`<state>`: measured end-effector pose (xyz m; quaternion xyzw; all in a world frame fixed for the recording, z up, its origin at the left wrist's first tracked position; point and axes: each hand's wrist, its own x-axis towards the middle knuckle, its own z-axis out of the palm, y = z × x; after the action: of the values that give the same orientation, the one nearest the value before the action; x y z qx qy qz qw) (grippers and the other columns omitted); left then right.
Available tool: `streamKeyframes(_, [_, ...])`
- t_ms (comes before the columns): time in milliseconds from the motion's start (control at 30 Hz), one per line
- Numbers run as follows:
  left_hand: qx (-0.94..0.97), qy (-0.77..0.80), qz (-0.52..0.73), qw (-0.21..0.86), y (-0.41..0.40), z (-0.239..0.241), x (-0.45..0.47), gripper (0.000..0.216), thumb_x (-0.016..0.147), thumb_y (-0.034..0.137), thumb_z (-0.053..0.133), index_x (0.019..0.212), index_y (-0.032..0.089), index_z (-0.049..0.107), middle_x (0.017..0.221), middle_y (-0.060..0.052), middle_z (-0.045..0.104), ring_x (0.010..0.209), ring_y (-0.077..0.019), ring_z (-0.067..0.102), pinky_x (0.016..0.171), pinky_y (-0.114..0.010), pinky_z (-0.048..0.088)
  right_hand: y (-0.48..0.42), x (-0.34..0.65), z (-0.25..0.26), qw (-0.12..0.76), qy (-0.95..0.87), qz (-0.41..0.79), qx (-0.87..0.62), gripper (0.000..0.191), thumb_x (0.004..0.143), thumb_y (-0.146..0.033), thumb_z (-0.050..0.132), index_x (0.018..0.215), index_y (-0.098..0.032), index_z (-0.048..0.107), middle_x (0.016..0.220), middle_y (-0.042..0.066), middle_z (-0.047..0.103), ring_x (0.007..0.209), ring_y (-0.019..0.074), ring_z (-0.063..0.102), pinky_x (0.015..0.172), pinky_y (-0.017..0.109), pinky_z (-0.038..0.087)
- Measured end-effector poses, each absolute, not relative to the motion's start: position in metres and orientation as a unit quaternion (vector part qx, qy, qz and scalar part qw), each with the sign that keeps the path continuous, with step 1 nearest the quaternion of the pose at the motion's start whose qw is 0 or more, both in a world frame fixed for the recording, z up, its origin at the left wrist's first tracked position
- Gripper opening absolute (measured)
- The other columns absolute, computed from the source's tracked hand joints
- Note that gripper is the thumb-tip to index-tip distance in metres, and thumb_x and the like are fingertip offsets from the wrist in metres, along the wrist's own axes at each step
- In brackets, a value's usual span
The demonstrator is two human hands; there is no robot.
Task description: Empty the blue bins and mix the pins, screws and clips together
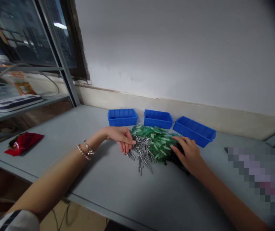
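A heap of thin silver metal pins, like pop rivets, lies in the middle of the table. Small translucent green plastic pieces are piled against its right and far side. My left hand rests at the left edge of the metal heap, fingers curled in and thumb over them; what they hold, if anything, is hidden. My right hand touches the right side of the green pile, its fingers stretched and apart. Dark pieces show partly beneath that hand.
Three blue bins, left, middle and right, stand behind the heaps near the wall. A red packet lies at the table's left. A shelf with a white power strip is beyond. A blurred-out item lies at right.
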<state>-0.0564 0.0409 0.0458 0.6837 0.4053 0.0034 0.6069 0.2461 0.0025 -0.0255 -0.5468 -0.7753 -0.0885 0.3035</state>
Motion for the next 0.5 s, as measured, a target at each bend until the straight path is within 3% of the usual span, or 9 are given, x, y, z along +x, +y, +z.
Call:
streamKeyframes(333, [0.717,0.336,0.089,0.604,0.038,0.035,-0.039,0.026,0.07,0.042,0.069,0.074,0.016,0.065,0.072,-0.004,0.067,0.069,-0.0142,0.064,0.069,-0.03,0.051,0.002,0.243,-0.026,0.222,-0.775,-0.036,-0.591,0.041,0.087,-0.047,0.036,0.117,-0.025,0.054,0.124,0.008,0.054,0.113,0.0312,0.047,0.081,0.052,0.043])
streamKeyframes(500, [0.728,0.33,0.113,0.591,0.035,0.033,-0.034,0.029,0.071,0.043,0.068,0.075,0.014,0.063,0.069,-0.004,0.065,0.068,-0.015,0.063,0.067,-0.03,0.05,0.001,0.243,-0.025,0.232,-0.794,-0.019,-0.562,0.042,0.088,-0.047,0.034,0.118,-0.024,0.052,0.126,0.009,0.053,0.117,0.0286,0.046,0.085,0.05,0.043])
